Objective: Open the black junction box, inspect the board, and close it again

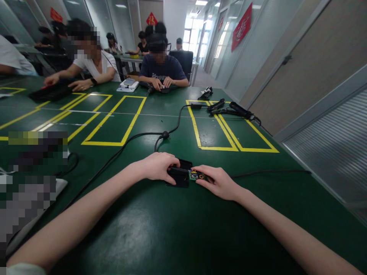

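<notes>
My left hand (159, 167) curls around a black plastic case (182, 180) on the green table, thumb low on its near side and fingers over the top. A small green circuit board (194, 175) with round copper-coloured parts sits at the case's right edge. Between thumb and fingers, my right hand (219, 183) grips that board from its right end. A dark strip runs leftward from the board over the case toward my left hand. Whether the board touches the case is not plain. Part of the case is hidden by my left fingers.
A black cable (134, 135) with a plug (165, 135) crosses the green table (137, 236). Beyond it lie yellow tape rectangles (123, 143) and black handheld devices (241, 110). Another cable (272, 172) extends right. Co-workers (163, 68) sit across the table; blurred items lie at left.
</notes>
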Motion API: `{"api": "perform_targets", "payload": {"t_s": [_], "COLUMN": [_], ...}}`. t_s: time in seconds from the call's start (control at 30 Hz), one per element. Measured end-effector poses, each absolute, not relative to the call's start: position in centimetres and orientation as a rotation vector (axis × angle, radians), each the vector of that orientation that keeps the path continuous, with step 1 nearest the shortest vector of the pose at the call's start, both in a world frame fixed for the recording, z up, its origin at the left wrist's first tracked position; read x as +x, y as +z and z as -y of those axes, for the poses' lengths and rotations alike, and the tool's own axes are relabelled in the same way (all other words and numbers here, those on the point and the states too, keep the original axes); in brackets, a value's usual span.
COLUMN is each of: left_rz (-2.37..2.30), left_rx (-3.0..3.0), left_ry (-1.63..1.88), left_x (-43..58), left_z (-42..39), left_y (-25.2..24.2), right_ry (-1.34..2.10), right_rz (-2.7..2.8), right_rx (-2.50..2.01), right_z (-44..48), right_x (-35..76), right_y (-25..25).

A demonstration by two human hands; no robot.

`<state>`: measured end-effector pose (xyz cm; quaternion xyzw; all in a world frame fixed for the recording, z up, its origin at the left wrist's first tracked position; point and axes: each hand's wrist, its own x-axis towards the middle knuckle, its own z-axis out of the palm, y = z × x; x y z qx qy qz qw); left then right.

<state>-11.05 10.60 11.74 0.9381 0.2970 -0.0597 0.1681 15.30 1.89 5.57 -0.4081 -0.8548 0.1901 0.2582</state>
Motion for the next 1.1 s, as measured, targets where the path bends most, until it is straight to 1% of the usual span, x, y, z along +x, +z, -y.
{"api": "perform_targets", "payload": {"t_s": [0.17, 0.3, 0.43, 0.57, 0.7, 0.9, 1.1], "left_rz": [-0.867, -0.914, -0.893, -0.846, -0.777, -0.764, -0.751], "left_rx": [2.771, 2.811, 2.785, 2.734, 2.699, 2.676, 2.64], "left_ry": [-0.161, -0.186, -0.066, 0.017, -0.043, -0.088, -0.15], "left_x": [-11.0, -10.7, -10.6, -10.8, -10.7, -10.3, -10.4], "left_z": [-10.5, -10.1, -9.9, -10.2, -10.3, -9.7, -9.7], "left_y": [11.3, 11.0, 10.8, 11.0, 11.4, 11.2, 11.2], "right_ry": [0.496, 0.38, 0.311, 0.34, 0.359, 0.267, 0.273], "right_rz": [2.29, 2.282, 2.29, 2.319, 2.366, 2.404, 2.363], "right_rx": [-1.189, -1.223, -1.22, -1.206, -1.255, -1.379, -1.398], "right_z": [-2.2, -2.4, -2.3, -1.9, -1.7, -1.2, -1.1], "right_x": [15.3, 15.1, 14.8, 14.3, 13.7, 12.6, 12.5], "right_y": [5.2, 4.7, 4.7, 5.1, 5.3, 5.7, 5.7]}}
